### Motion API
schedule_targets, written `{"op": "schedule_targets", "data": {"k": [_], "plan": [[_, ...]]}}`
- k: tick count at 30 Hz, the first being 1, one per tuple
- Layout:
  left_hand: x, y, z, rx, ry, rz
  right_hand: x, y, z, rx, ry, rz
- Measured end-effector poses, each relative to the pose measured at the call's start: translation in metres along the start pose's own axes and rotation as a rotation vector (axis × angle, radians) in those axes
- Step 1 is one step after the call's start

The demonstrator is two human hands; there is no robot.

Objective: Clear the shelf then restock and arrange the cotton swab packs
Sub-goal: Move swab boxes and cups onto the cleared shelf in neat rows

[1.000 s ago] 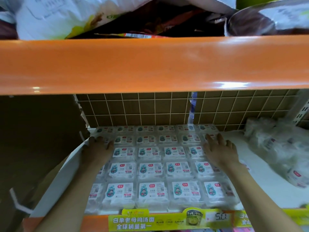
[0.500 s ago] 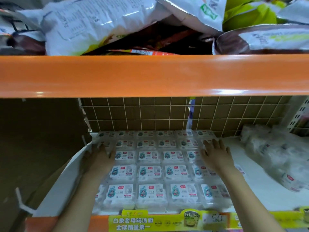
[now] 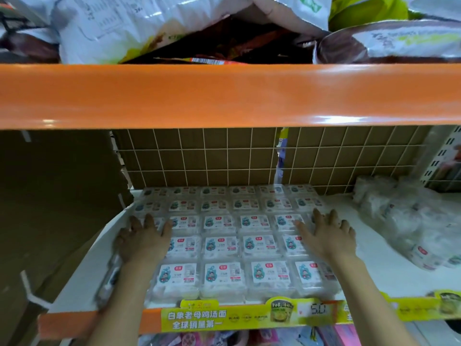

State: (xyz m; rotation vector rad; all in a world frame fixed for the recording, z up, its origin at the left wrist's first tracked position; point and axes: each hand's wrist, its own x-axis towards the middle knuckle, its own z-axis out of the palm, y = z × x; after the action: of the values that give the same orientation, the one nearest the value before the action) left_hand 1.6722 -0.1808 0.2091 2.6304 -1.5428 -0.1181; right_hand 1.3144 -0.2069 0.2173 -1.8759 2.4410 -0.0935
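Several clear cotton swab packs (image 3: 222,245) with white labels lie flat in neat rows on the white shelf (image 3: 379,265), filling its left and middle part back to the grid wall. My left hand (image 3: 142,238) rests flat on the left columns of packs, fingers straight and spread. My right hand (image 3: 329,236) lies flat on the right columns, fingers straight and pointing toward the back. Neither hand grips a pack.
A loose heap of plastic-wrapped packs (image 3: 409,226) sits at the shelf's right. An orange shelf beam (image 3: 224,96) hangs low above, loaded with large bags (image 3: 149,23). A brown cardboard panel (image 3: 55,208) stands at the left. A yellow price strip (image 3: 249,315) runs along the front edge.
Both hands have drawn back slightly toward the front across the packs. The view has tilted up, showing more of the bags above.
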Motion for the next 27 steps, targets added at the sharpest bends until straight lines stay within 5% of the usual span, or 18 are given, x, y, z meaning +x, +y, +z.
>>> {"op": "schedule_targets", "data": {"k": [27], "plan": [[0.0004, -0.0022, 0.0036, -0.013, 0.014, -0.001, -0.0042, 0.0025, 0.0043, 0.032, 0.1, -0.073]]}}
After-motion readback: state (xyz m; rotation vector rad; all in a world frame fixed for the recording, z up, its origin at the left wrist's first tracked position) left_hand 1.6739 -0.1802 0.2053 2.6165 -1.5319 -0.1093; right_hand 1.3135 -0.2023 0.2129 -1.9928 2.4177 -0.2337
